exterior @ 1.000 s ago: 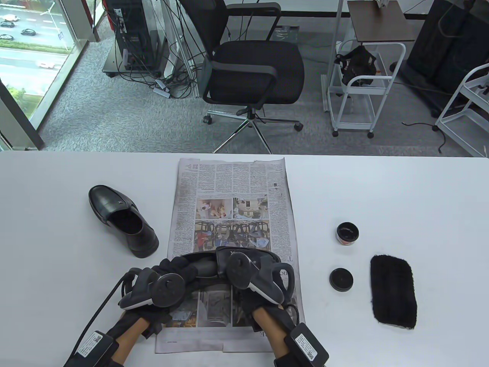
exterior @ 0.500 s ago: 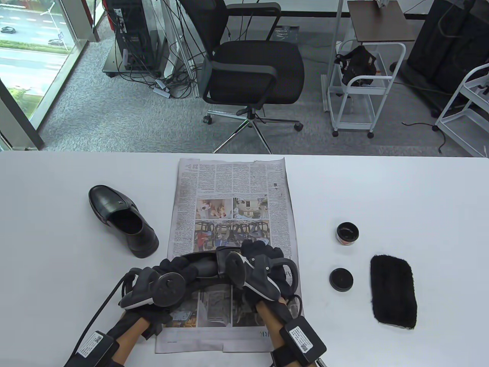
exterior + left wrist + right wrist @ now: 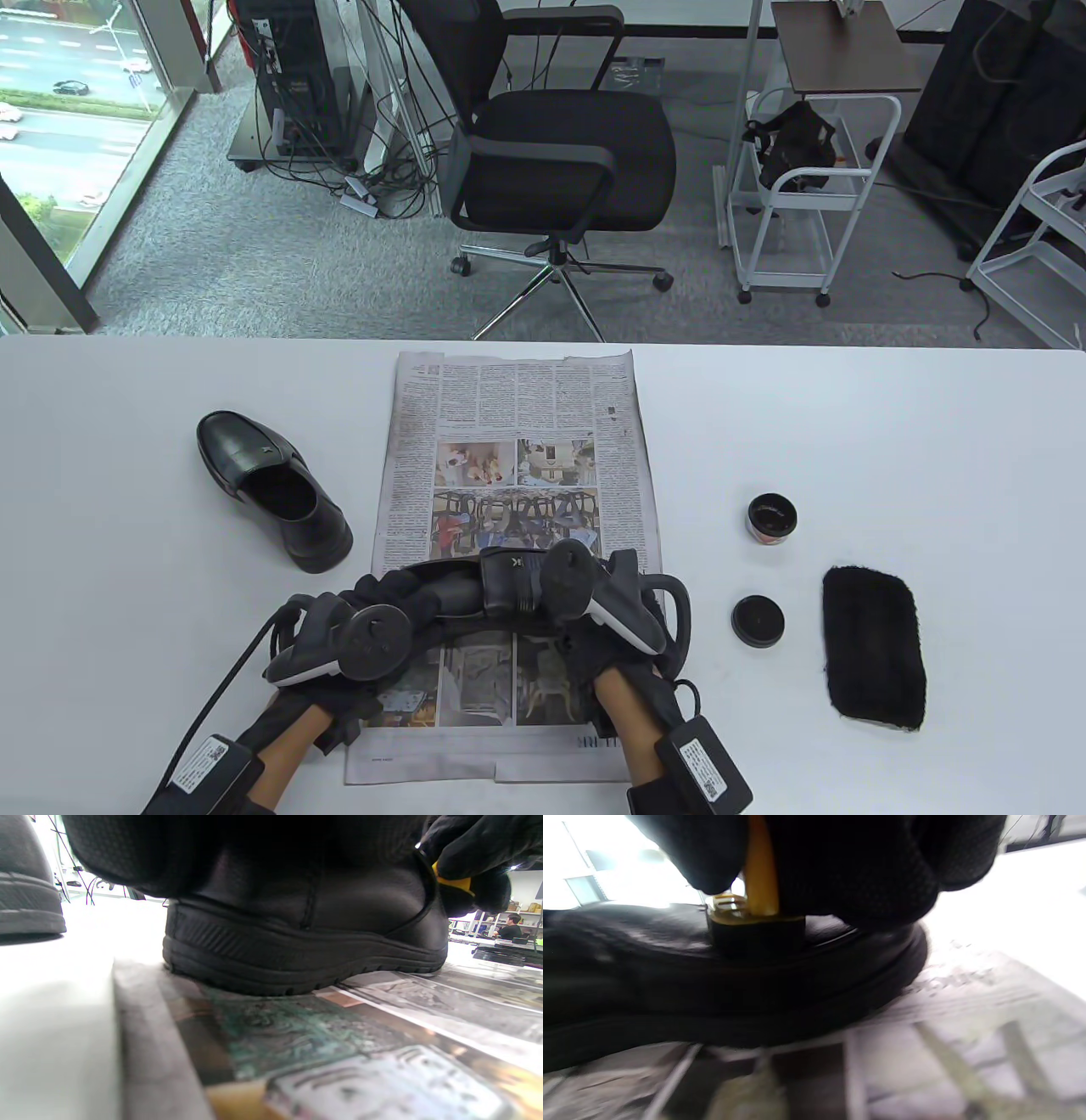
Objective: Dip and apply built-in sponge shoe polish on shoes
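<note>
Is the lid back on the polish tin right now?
No. In the table view the lid lies on the table apart from the open polish tin.

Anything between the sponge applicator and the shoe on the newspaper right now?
Nothing visible: the right hand pinches the sponge applicator, whose dark pad already sits directly on the shoe.

the newspaper (image 3: pixel 517 441) carries columns of print too small to read; the white labels on the wrist boxes (image 3: pixel 701 758) are likewise illegible.

newspaper (image 3: pixel 509 424) flat on table (image 3: pixel 891 424) | black cloth (image 3: pixel 874 649) right | office chair (image 3: pixel 560 153) behind
</note>
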Demonstrator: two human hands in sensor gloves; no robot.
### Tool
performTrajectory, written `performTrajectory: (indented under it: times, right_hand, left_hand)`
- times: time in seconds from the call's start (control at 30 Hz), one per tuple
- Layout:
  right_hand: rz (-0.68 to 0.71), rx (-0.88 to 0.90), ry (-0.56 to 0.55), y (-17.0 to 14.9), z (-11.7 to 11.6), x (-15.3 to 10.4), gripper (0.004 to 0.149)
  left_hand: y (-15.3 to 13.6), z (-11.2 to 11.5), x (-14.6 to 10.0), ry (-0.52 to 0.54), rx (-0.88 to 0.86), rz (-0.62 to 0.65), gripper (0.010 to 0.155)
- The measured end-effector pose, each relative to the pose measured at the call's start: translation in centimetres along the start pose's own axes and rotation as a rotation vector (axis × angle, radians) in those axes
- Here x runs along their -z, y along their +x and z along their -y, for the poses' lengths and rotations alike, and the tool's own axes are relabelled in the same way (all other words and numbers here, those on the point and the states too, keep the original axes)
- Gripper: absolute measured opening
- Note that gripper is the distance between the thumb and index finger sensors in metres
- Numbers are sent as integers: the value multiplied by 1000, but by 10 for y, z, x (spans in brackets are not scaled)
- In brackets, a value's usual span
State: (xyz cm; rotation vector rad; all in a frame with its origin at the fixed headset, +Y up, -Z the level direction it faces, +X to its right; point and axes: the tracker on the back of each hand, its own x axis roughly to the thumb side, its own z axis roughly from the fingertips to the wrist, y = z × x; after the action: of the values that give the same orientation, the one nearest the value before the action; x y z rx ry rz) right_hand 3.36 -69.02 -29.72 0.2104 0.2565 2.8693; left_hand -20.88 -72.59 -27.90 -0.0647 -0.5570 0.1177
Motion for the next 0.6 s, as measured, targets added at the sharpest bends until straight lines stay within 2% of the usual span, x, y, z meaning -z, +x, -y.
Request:
performTrajectory:
  times: [0.1, 0.2, 0.37, 0.6]
  right_hand:
    - [52, 91, -6, 7, -1, 0, 47]
    - [126, 174, -114, 16, -6, 0, 48]
    - [165, 16, -280, 27, -12, 1, 49]
    - [70, -147, -301, 15, -16, 11, 48]
  left_hand:
    - [0, 0, 0, 0, 1, -1, 44]
    - [0, 0, 0, 1, 2, -1, 44]
    - [0, 0, 0, 1, 3, -2, 44]
    - [0, 0, 0, 1, 2, -1, 44]
